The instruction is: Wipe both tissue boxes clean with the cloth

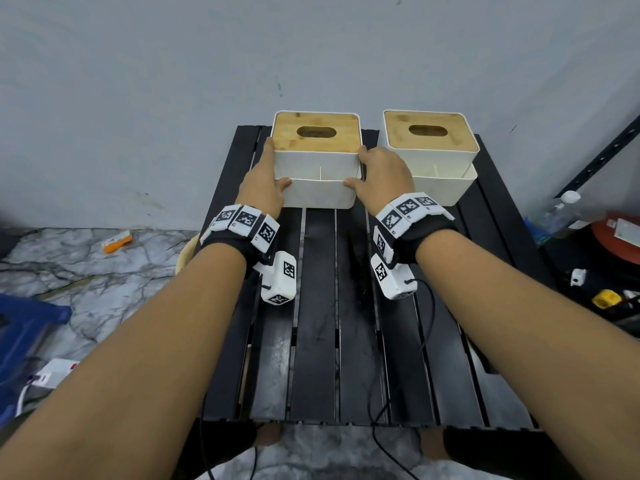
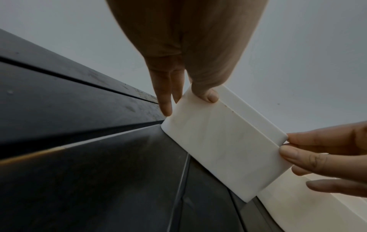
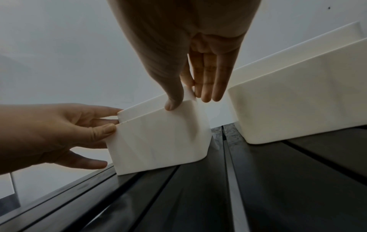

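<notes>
Two white tissue boxes with bamboo lids stand at the far end of the black slatted table (image 1: 318, 306). Both hands hold the left box (image 1: 318, 192) between them. My left hand (image 1: 263, 181) lies along its left side with straight fingers and the thumb on the front face. My right hand (image 1: 384, 171) does the same on the right side. The left wrist view shows my left hand (image 2: 184, 100) at the corner of the left box (image 2: 218, 141). In the right wrist view my right hand (image 3: 189, 100) touches the left box (image 3: 158, 141). The right box (image 1: 443, 188) stands untouched. No cloth is in view.
A grey wall rises just behind the boxes. A clear bottle (image 1: 561, 209) and small tools lie to the right of the table. On the marble floor at the left are an orange object (image 1: 117, 242), a blue crate (image 1: 24, 323) and a white power strip (image 1: 52, 374).
</notes>
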